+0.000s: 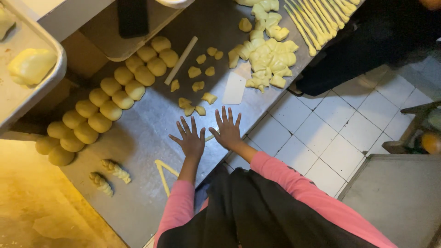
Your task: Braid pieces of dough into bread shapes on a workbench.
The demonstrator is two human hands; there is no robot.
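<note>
My left hand (pixel 190 139) and my right hand (pixel 227 129) lie flat, fingers spread, side by side on the steel worktable (pixel 138 193). Under them runs a thin rope of yellow dough (pixel 210 137), mostly hidden by the palms. Another thin dough rope, bent into a V (pixel 164 173), lies just left of my left forearm. Small cut dough pieces (pixel 196 98) are scattered just beyond my fingertips. Both sleeves are pink.
Two rows of round dough balls (pixel 110 103) run diagonally at left. Two braided dough pieces (pixel 110 177) lie lower left. A white scraper (pixel 234 88), a wooden stick (pixel 181 60), a heap of cut dough (pixel 268 55) and long dough strips (pixel 317 18) lie beyond. A metal tray (pixel 27 92) is upper left.
</note>
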